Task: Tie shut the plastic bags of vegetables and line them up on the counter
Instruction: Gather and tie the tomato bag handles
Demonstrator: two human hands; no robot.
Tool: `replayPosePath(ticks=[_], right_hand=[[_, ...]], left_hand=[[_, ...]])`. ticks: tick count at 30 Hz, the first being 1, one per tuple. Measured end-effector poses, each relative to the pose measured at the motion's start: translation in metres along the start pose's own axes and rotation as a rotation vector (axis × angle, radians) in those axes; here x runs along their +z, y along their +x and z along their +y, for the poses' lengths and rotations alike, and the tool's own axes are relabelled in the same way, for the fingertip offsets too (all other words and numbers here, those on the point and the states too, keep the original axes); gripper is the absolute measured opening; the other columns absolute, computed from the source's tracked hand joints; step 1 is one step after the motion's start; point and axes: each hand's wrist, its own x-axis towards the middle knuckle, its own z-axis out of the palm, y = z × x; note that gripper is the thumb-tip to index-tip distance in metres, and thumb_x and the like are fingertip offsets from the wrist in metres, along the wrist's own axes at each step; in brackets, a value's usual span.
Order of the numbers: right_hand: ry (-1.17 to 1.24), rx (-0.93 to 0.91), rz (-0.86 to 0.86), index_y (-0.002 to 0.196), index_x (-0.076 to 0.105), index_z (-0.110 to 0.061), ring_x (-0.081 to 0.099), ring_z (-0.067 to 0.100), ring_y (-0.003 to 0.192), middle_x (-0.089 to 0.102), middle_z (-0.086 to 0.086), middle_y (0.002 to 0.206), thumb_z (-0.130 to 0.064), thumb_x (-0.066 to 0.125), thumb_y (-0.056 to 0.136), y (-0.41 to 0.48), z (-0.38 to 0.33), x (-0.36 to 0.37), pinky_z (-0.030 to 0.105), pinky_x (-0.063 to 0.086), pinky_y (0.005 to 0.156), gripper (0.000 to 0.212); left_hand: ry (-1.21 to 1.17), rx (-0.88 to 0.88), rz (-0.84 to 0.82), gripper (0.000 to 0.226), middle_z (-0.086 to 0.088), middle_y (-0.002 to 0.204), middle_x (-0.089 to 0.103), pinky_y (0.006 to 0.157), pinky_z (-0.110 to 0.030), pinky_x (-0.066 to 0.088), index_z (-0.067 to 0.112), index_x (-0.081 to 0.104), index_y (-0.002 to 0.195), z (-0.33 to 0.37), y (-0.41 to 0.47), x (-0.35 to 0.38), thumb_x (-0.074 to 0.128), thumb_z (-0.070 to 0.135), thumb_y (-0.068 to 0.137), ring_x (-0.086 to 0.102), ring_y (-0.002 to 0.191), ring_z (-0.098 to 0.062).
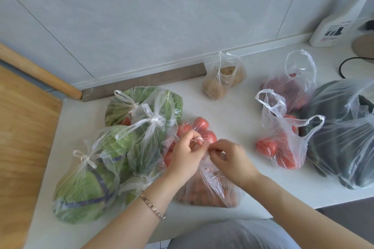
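A person's left hand [187, 154] and right hand [230, 158] are pinching the gathered handles of a clear plastic bag of small orange-red vegetables [208, 190] at the near middle of a white counter [232, 111]. Both hands are closing narrowly on the thin plastic, meeting just above the bag, which is lying directly beneath them. A gold bracelet [152, 205] is circling the left wrist. Left of the hands, knotted bags of greens [85, 188] are crowding together, touching one another. To the right, an untied bag of tomatoes [283, 139] is standing with handles loose, beside a bag of dark vegetables [344, 137]. Farther back, a bag of potatoes [221, 78] is sitting near the wall. A white spray bottle [334, 26] at far right is carrying a label, its writing too blurred to read.
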Motion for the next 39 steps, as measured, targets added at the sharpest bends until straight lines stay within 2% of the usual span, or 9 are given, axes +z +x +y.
replayPosePath(ticks=[3,8,14,18,21,25,30,34,39], right_hand=[[0.251,0.093,-0.172,0.082,0.064,-0.03,0.04,0.003,0.047,0.056,-0.008,0.054,0.004,0.051,0.074,-0.004,0.004,-0.003,0.021,0.042,0.051,0.037],[0.694,0.097,-0.03,0.074,0.074,-0.026,0.067,0.023,0.083,0.073,0.015,0.087,0.017,0.066,0.069,-0.004,0.005,-0.001,0.032,0.055,0.078,0.045],[0.373,0.066,0.106,0.068,0.066,-0.028,0.057,-0.008,0.07,0.063,-0.006,0.087,-0.012,0.057,0.087,0.004,0.008,-0.008,0.004,0.04,0.068,0.026],[0.769,0.251,-0.019,0.071,0.069,-0.016,0.062,0.006,0.07,0.065,-0.002,0.074,-0.023,0.041,0.094,-0.009,0.023,-0.013,0.015,0.048,0.07,0.037],[1.168,0.495,0.057,0.052,0.053,-0.015,0.06,0.016,0.067,0.056,0.002,0.059,-0.02,0.038,0.094,-0.025,0.048,-0.023,0.029,0.045,0.075,0.045],[0.983,0.557,0.129,0.056,0.042,-0.01,0.054,0.02,0.059,0.047,0.005,0.054,-0.018,0.036,0.096,-0.034,0.067,-0.023,0.031,0.045,0.075,0.041],[-0.207,-0.142,-0.02,0.067,0.053,-0.011,0.049,0.016,0.07,0.053,0.001,0.073,-0.026,0.045,0.093,-0.032,0.06,-0.004,0.021,0.035,0.069,0.032],[-0.53,-0.295,-0.363,0.097,0.063,-0.012,0.044,0.014,0.124,0.047,0.001,0.136,-0.039,0.056,0.086,-0.03,0.085,0.013,0.033,0.032,0.107,0.03],[-0.787,-0.438,-0.319,0.064,0.068,-0.024,0.063,0.006,0.104,0.067,-0.01,0.113,-0.042,0.077,0.065,-0.033,0.092,0.018,0.031,0.054,0.086,0.021]], left_hand=[[-0.124,-0.157,0.054,0.031,0.002,0.062,0.053,0.069,-0.029,0.043,0.019,0.044,0.062,-0.002,0.004,-0.004,0.065,0.008,0.081,0.051,0.061,-0.013],[-0.608,-0.445,-0.186,0.015,-0.022,0.095,0.054,0.072,-0.033,0.042,0.006,0.055,0.075,0.001,0.005,-0.001,0.051,0.0,0.088,0.051,0.083,-0.027],[-0.936,-0.548,-0.169,0.02,-0.005,0.072,0.053,0.075,-0.03,0.04,0.011,0.054,0.063,0.006,0.002,-0.015,0.052,0.022,0.079,0.048,0.065,-0.016],[-1.039,-0.534,-0.14,0.035,-0.006,0.064,0.058,0.099,-0.043,0.037,0.014,0.048,0.05,-0.006,-0.007,-0.024,0.047,0.022,0.084,0.059,0.075,-0.022],[-1.143,-0.591,0.082,0.044,0.001,0.045,0.04,0.08,-0.037,0.048,0.014,0.041,0.051,-0.023,-0.011,-0.035,0.037,0.02,0.095,0.046,0.043,-0.013],[-0.406,-0.31,0.096,0.026,0.0,0.055,0.046,0.055,-0.023,0.044,0.009,0.05,0.064,-0.041,-0.022,-0.037,0.062,0.022,0.083,0.042,0.05,-0.015],[0.821,0.248,-0.384,0.062,0.003,0.14,0.037,0.104,-0.013,0.023,0.012,0.042,0.133,-0.064,-0.035,-0.016,0.058,0.045,0.083,0.036,0.121,-0.005],[1.032,0.219,-0.436,0.064,0.004,0.149,0.027,0.108,-0.027,0.024,0.014,0.032,0.139,-0.089,-0.039,-0.014,0.053,0.044,0.086,0.032,0.127,-0.015],[1.031,0.236,-0.462,0.039,0.002,0.15,0.023,0.106,-0.03,0.031,0.013,0.045,0.128,-0.103,-0.044,-0.011,0.052,0.018,0.09,0.034,0.129,-0.017]])
